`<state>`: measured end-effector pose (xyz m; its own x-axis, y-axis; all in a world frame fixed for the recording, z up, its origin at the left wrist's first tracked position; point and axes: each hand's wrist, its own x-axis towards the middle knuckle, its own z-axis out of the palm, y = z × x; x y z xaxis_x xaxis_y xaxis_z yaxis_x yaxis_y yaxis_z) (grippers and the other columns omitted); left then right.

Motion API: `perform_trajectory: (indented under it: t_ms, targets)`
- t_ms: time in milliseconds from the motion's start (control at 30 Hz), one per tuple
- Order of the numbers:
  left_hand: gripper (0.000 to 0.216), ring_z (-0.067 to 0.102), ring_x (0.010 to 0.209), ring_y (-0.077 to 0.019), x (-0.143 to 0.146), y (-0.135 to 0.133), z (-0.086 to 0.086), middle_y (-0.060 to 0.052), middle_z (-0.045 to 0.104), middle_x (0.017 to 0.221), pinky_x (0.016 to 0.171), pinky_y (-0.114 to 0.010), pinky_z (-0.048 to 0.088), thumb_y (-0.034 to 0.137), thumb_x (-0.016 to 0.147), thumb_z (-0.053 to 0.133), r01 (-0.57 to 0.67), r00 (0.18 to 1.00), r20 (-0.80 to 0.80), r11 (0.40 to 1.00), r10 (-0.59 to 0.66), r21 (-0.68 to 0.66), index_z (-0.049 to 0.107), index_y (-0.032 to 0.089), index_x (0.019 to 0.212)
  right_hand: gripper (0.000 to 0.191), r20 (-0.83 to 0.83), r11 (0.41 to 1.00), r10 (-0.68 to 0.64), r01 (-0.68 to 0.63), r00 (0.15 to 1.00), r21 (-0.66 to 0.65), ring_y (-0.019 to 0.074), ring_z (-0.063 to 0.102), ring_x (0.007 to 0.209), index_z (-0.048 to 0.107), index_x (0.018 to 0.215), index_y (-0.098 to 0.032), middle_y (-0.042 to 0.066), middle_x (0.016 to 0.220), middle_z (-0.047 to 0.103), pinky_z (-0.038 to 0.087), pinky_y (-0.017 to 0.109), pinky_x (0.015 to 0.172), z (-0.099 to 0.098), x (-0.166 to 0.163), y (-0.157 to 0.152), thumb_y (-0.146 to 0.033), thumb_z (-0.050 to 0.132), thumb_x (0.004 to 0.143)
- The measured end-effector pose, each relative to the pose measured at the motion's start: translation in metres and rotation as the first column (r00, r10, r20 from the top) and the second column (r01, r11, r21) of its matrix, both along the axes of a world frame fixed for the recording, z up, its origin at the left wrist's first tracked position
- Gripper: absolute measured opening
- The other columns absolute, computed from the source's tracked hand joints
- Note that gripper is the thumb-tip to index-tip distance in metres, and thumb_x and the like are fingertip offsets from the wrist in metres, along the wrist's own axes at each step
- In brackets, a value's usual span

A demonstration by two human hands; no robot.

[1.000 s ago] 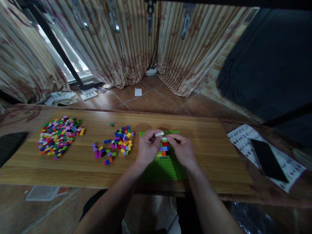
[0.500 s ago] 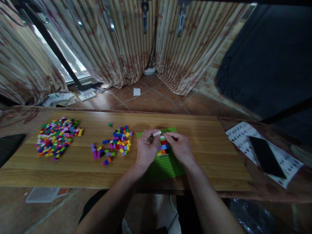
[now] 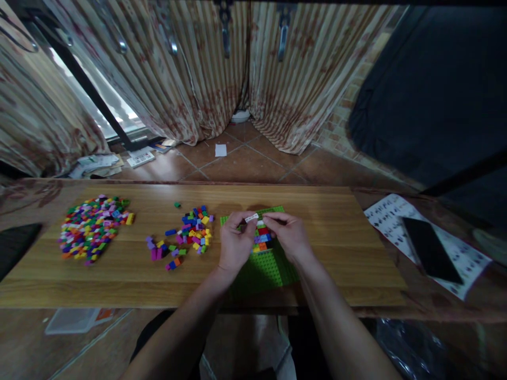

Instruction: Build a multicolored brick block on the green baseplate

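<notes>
My left hand pinches a narrow white toy brick between thumb and fingers, with its studded side showing. Just right of it, my right hand has its thumb and fingertips pressed together; whatever they may hold is too small to make out. Both hands hover over a green studded baseplate. Between them, rows of coloured bricks in red, blue, orange and white sit on the plate, partly covered by my hands.
Left of the plate lies a loose cluster of bricks, with a larger brick pile farther left. A lone green brick rests behind the cluster. At the right, a black phone lies on a printed sheet.
The view has shifted slightly. My hands stay over the baseplate with the white brick still in my left fingers, and the right fingertips remain close beside it.
</notes>
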<state>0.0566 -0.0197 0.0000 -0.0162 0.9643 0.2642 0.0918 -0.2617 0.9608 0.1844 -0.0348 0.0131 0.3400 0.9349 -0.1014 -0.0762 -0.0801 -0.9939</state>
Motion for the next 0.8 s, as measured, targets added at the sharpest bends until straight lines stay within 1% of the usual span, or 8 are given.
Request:
perform_trajectory:
  t_ms: [233, 300, 367, 467, 533, 600, 700, 800]
  targets:
    - [0.013, 0.064, 0.08, -0.0153, -0.001, -0.001, 0.003, -0.005, 0.07, 0.085, 0.076, -0.027, 0.05, 0.023, 0.079, 0.066, 0.02, 1.0, 0.009, 1.0, -0.02, -0.011, 0.071, 0.016, 0.088, 0.022, -0.045, 1.0, 0.023, -0.022, 0.999, 0.013, 0.011, 0.051, 0.052, 0.076, 0.073, -0.02, -0.001, 0.063, 0.069, 0.04, 0.025, 0.051, -0.002, 0.0, -0.002, -0.038, 0.077, 0.061]
    - [0.015, 0.065, 0.082, -0.0155, -0.004, 0.002, 0.006, -0.005, 0.072, 0.088, 0.079, -0.028, 0.051, 0.025, 0.08, 0.067, 0.004, 1.0, 0.024, 1.0, -0.004, -0.005, 0.072, 0.016, 0.09, 0.024, -0.053, 0.999, 0.037, -0.036, 0.998, 0.017, 0.0119, 0.054, 0.055, 0.076, 0.074, -0.02, 0.0, 0.065, 0.069, 0.042, 0.025, 0.053, -0.001, 0.0, -0.003, -0.041, 0.078, 0.061]
    - [0.017, 0.065, 0.085, -0.0159, -0.01, 0.007, 0.011, -0.005, 0.073, 0.091, 0.082, -0.029, 0.051, 0.028, 0.081, 0.067, -0.035, 0.999, 0.036, 0.999, 0.034, 0.021, 0.073, 0.017, 0.093, 0.03, -0.076, 0.999, 0.04, -0.039, 0.996, 0.009, 0.0118, 0.055, 0.057, 0.076, 0.078, -0.02, 0.002, 0.072, 0.072, 0.044, 0.026, 0.055, 0.001, 0.002, -0.003, -0.046, 0.076, 0.064]
    - [0.019, 0.066, 0.088, -0.016, -0.021, 0.016, 0.018, -0.004, 0.073, 0.095, 0.083, -0.029, 0.051, 0.03, 0.085, 0.063, -0.077, 0.997, 0.023, 0.995, 0.075, 0.069, 0.074, 0.019, 0.096, 0.035, -0.083, 0.999, -0.04, 0.041, 0.996, 0.014, 0.0101, 0.054, 0.056, 0.075, 0.085, -0.02, 0.004, 0.083, 0.073, 0.044, 0.026, 0.055, 0.004, 0.008, -0.002, -0.052, 0.07, 0.07]
    - [0.021, 0.066, 0.087, -0.0155, -0.025, 0.018, 0.021, -0.004, 0.073, 0.094, 0.081, -0.029, 0.052, 0.028, 0.088, 0.058, -0.041, 0.999, -0.03, 0.994, 0.044, 0.098, 0.073, 0.019, 0.1, 0.033, -0.046, 0.991, -0.113, 0.116, 0.993, 0.068, 0.01, 0.053, 0.056, 0.075, 0.086, -0.021, 0.004, 0.083, 0.073, 0.044, 0.025, 0.055, 0.007, 0.013, -0.001, -0.05, 0.07, 0.072]
    - [0.024, 0.067, 0.087, -0.0153, -0.027, 0.017, 0.022, -0.004, 0.073, 0.095, 0.081, -0.028, 0.053, 0.026, 0.09, 0.055, 0.037, 0.995, -0.101, 0.991, -0.024, 0.131, 0.071, 0.019, 0.107, 0.027, 0.006, 0.981, -0.132, 0.13, 0.991, 0.147, 0.0108, 0.053, 0.058, 0.075, 0.087, -0.022, 0.002, 0.081, 0.073, 0.044, 0.026, 0.057, 0.011, 0.015, -0.001, -0.046, 0.07, 0.073]
    - [0.03, 0.068, 0.091, -0.0153, -0.024, 0.01, 0.021, -0.005, 0.073, 0.101, 0.083, -0.028, 0.054, 0.024, 0.09, 0.056, 0.157, 0.973, -0.194, 0.97, -0.121, 0.184, 0.065, 0.021, 0.119, 0.021, 0.09, 0.974, -0.017, -0.004, 0.996, 0.226, 0.0132, 0.059, 0.068, 0.076, 0.092, -0.025, 0.002, 0.083, 0.073, 0.047, 0.027, 0.064, 0.016, 0.013, -0.005, -0.04, 0.07, 0.078]
    - [0.035, 0.069, 0.093, -0.0157, -0.02, 0.003, 0.022, -0.005, 0.074, 0.102, 0.087, -0.03, 0.054, 0.024, 0.089, 0.059, 0.225, 0.953, -0.255, 0.949, -0.166, 0.222, 0.062, 0.021, 0.123, 0.019, 0.183, 0.956, 0.094, -0.14, 0.979, 0.259, 0.016, 0.064, 0.079, 0.076, 0.096, -0.027, 0.002, 0.09, 0.073, 0.049, 0.03, 0.074, 0.018, 0.008, -0.01, -0.034, 0.071, 0.079]
